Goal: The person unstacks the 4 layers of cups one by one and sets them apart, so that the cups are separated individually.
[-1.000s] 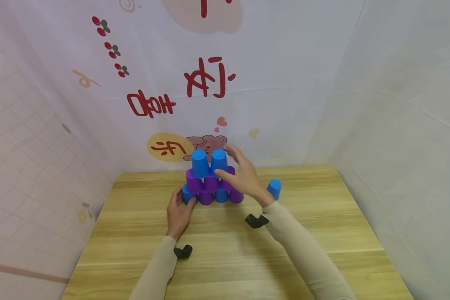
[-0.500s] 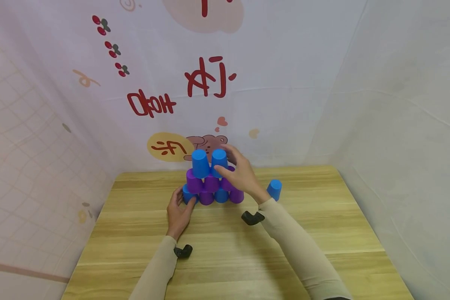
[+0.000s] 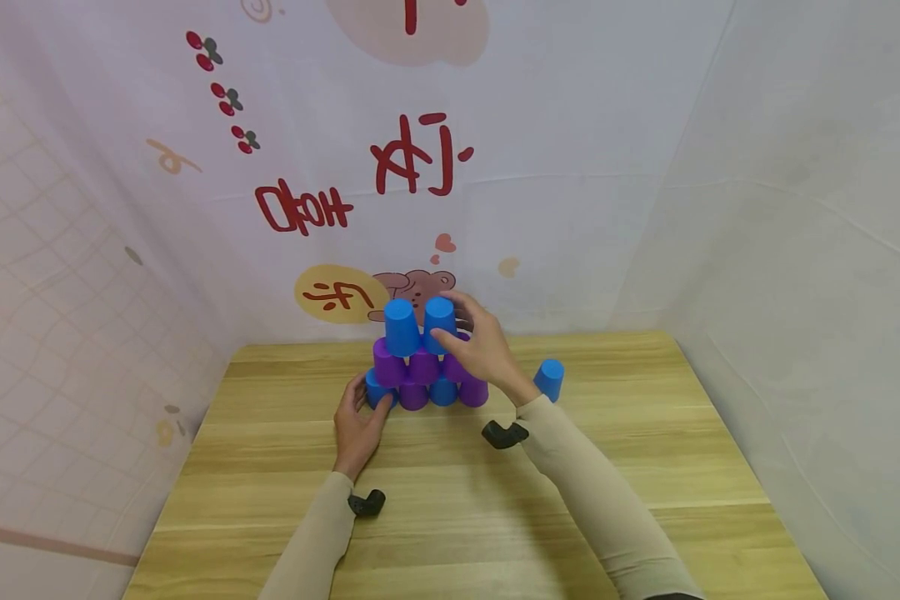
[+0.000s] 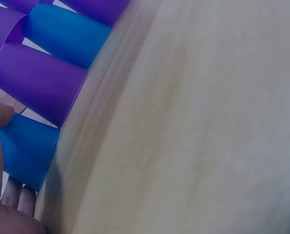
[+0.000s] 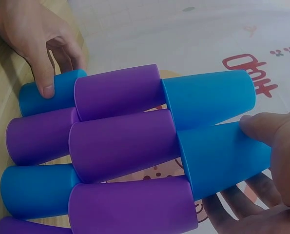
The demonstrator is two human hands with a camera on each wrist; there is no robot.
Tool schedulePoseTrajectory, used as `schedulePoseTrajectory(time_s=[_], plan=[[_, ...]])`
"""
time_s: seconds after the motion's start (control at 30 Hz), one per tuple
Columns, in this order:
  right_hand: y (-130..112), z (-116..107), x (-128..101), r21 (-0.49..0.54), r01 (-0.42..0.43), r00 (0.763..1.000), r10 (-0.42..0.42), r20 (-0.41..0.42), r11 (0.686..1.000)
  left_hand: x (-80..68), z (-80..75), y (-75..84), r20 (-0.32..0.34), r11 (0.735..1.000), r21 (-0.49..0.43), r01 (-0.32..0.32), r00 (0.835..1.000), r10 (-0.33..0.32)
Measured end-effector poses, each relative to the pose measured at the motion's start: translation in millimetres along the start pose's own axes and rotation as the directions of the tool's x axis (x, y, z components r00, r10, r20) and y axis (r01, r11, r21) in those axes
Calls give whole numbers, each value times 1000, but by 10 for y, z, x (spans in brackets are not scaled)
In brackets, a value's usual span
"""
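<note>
A pyramid of upturned cups (image 3: 423, 358) stands at the back of the wooden table (image 3: 457, 500), with a blue and purple bottom row, purple cups in the middle and two blue cups on top. My left hand (image 3: 363, 396) grips the bottom-left blue cup (image 3: 375, 390) (image 4: 25, 148), thumb in front and fingers behind it. My right hand (image 3: 450, 321) holds the top-right blue cup (image 3: 438, 315) (image 5: 222, 156); its thumb (image 5: 261, 126) lies on the cup's front and its fingers curve behind. The left hand (image 5: 37, 44) also shows in the right wrist view.
A single upturned blue cup (image 3: 549, 379) stands on the table right of the pyramid, behind my right forearm. A printed white cloth backdrop (image 3: 420, 167) hangs close behind the cups, and cloth walls close both sides. Bare wood lies in front of the pyramid.
My right hand has moved in leftward and closed onto the top-right blue cup. The left hand and the pyramid have stayed put.
</note>
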State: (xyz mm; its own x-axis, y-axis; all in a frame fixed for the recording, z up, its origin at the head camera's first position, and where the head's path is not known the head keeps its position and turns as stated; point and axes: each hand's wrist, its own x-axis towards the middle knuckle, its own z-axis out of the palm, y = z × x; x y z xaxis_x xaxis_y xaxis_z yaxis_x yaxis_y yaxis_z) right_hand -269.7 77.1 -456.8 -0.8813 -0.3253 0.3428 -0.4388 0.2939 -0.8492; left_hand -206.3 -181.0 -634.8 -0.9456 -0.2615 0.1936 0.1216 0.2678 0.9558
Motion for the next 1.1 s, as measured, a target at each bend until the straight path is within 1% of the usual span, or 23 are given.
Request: schedulePoseTrajectory(time_s=[0.3, 0.5, 0.67, 0.8, 1.0, 1.1], plan=[[-1, -13, -1, -5, 22, 1000, -22, -22, 1000, 7, 7, -18, -8, 1000, -3, -16, 1000, 16], [-15, -61, -31, 15, 39, 998, -38, -47, 999, 6, 9, -12, -5, 1000, -5, -13, 1000, 13], [-13, -134, -71, 33, 43, 997, -41, -64, 999, 4, 12, -11, -4, 1000, -6, -4, 1000, 4], [-4, -199, -110, 44, 48, 996, -44, -84, 998, 3, 10, -8, -3, 1000, -5, -9, 1000, 9], [-23, -322, -205, 49, 71, 990, -65, -122, 996, 3, 10, -9, -2, 1000, -4, -14, 1000, 14], [-19, -381, -264, 43, 68, 988, -61, -142, 997, 0, 6, -13, 0, 1000, -1, -8, 1000, 8]])
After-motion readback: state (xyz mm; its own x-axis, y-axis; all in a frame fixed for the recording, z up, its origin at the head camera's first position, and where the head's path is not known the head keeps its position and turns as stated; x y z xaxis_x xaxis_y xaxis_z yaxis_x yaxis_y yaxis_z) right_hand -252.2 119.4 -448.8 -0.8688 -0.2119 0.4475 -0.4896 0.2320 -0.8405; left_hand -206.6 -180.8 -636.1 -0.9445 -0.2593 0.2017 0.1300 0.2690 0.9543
